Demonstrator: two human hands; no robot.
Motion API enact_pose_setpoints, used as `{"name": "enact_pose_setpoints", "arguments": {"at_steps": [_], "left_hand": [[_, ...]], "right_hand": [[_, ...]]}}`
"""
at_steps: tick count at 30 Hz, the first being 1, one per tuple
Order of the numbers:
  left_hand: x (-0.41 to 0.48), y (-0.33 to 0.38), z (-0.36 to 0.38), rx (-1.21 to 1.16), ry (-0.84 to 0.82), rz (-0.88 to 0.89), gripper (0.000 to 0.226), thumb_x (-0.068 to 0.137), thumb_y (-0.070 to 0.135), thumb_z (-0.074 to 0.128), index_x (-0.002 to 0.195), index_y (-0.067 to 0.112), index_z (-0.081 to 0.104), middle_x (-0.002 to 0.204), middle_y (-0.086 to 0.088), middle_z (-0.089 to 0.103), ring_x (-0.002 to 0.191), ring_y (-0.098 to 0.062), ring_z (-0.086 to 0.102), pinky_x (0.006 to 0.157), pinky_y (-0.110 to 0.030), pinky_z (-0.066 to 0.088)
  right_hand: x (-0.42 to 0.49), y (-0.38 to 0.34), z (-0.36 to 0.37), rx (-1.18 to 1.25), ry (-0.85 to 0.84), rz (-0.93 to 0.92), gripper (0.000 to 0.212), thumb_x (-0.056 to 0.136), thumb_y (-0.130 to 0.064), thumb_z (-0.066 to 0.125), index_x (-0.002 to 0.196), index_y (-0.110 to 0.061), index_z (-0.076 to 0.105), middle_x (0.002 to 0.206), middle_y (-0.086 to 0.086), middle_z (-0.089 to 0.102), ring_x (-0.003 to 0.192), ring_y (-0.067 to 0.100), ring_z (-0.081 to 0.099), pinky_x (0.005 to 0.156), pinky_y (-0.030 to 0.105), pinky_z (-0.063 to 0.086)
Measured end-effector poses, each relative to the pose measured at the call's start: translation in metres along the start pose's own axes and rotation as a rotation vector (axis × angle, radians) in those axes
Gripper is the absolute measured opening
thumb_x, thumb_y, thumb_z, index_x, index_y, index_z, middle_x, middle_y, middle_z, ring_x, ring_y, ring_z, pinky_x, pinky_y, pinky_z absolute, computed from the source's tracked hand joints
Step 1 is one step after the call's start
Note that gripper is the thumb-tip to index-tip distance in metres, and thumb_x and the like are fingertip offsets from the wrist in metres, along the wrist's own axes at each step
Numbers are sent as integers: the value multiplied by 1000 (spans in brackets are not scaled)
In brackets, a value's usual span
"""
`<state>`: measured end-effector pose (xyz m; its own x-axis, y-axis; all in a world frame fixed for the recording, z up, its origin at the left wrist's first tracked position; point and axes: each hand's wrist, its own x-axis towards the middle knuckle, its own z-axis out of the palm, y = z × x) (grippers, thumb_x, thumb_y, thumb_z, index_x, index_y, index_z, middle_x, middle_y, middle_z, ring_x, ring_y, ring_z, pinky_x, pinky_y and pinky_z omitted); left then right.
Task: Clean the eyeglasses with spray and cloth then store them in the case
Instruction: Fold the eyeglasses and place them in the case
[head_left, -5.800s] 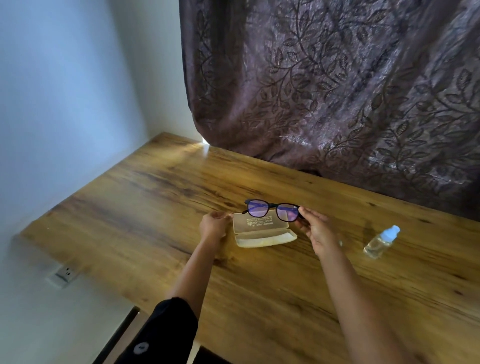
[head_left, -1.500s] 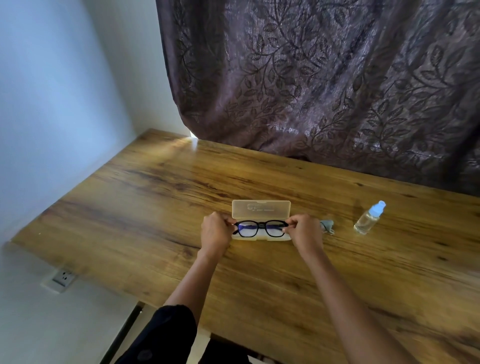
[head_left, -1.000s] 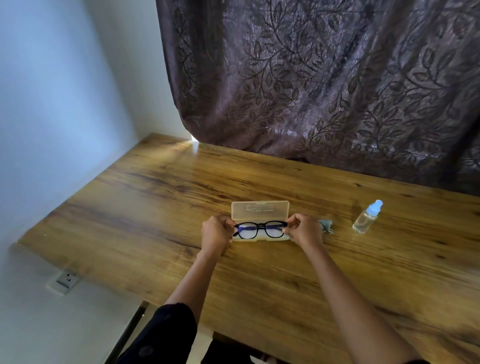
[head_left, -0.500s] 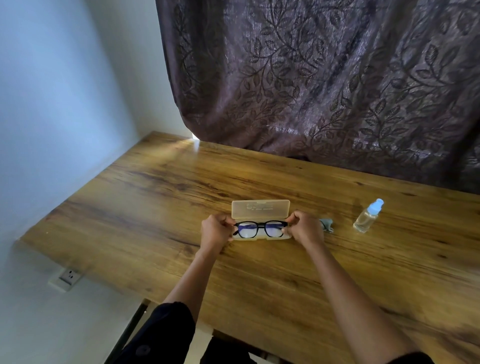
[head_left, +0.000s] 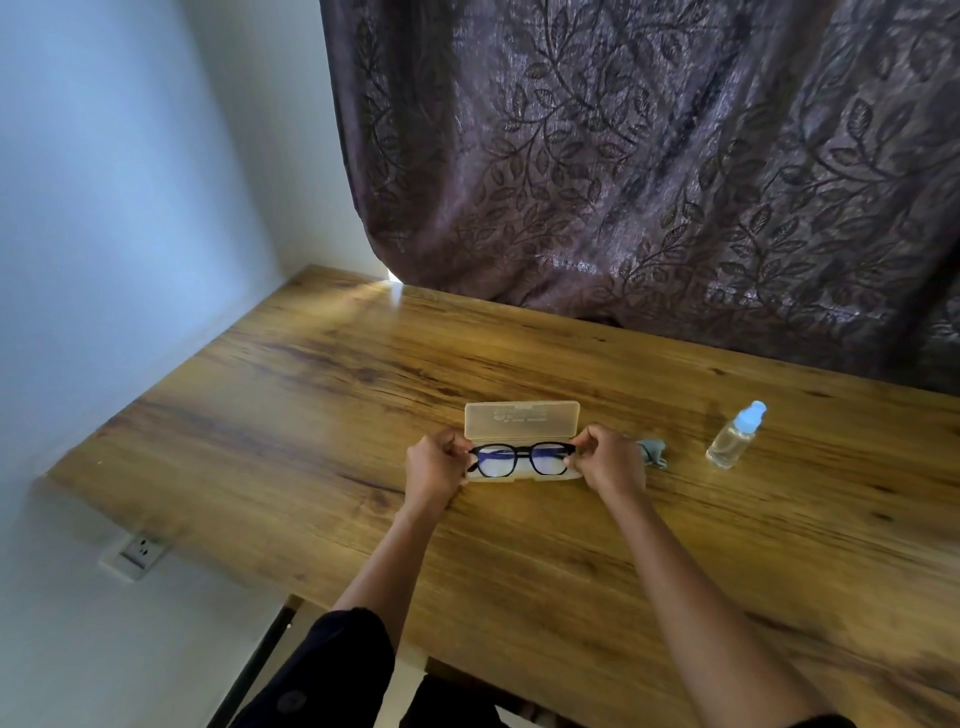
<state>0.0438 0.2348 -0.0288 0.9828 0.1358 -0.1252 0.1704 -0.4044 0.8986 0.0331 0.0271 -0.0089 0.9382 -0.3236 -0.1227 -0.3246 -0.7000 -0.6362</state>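
The case (head_left: 522, 420) lies open on the tabletop (head_left: 311, 405), straight ahead of the person. It is pale and translucent, and its lid stands up at the far side with faint print on the inner face. The glasses (head_left: 522, 458) sit in the shallow base. They have a dark frame and their lenses face up with a blue sheen. They fill the base from end to end. Whether the frame rests fully on the bottom or is held a little above it cannot be told.

The left hand (head_left: 435, 467) is at the left end of the case, fingers curled, pinching the left corner of the frame. The right hand (head_left: 610, 462) does the same at the right end, with thumb and fingertips closed on the right corner. Both hands cover the ends of the case and the hinges of the frame, so the temples cannot be seen.

Just to the right of the right hand, partly hidden behind it, a small grey-blue cloth (head_left: 652, 451) lies crumpled on the wood. Farther right, well apart from the case, the bottle (head_left: 733, 436) stands on its base. It is clear with a pale blue cap, and how full it is cannot be told.

A dark curtain (head_left: 649, 156) with a leaf pattern hangs behind the tabletop, and its hem meets the far edge. A pale wall (head_left: 104, 208) runs along the left side, with a socket (head_left: 136, 552) below the tabletop's edge. A dark sleeve (head_left: 322, 670) covers the left upper arm.
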Motion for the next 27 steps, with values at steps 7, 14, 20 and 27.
{"name": "enact_pose_setpoints", "arguments": {"at_steps": [7,14,20,27], "left_hand": [[1,-1,4,-38,43,-31,11,86,6,62,89,14,70,78,-3,68,60,-16,61,67,-39,60],[5,0,6,-88,55,-73,13,87,4,60,87,12,71,84,-4,70,62,-13,66,67,-34,60],[6,0,5,-124,43,-97,12,84,3,64,89,10,72,84,-1,69,67,-8,66,65,-30,60],[5,-2,6,-130,53,-63,13,84,1,63,88,10,71,83,-2,69,71,-10,66,65,-30,60]], "right_hand": [[3,10,-3,269,-56,64,21,79,-19,71,100,-16,68,86,-2,67,70,6,59,56,15,43],[9,12,-2,424,-110,182,20,83,-4,64,102,-9,68,92,6,66,74,9,60,68,24,53],[12,13,0,468,-116,194,17,85,-9,62,101,-10,69,95,6,65,80,12,62,67,24,54],[15,15,0,479,-130,185,12,80,-7,68,91,-12,66,91,5,65,80,13,62,63,25,54]]}}
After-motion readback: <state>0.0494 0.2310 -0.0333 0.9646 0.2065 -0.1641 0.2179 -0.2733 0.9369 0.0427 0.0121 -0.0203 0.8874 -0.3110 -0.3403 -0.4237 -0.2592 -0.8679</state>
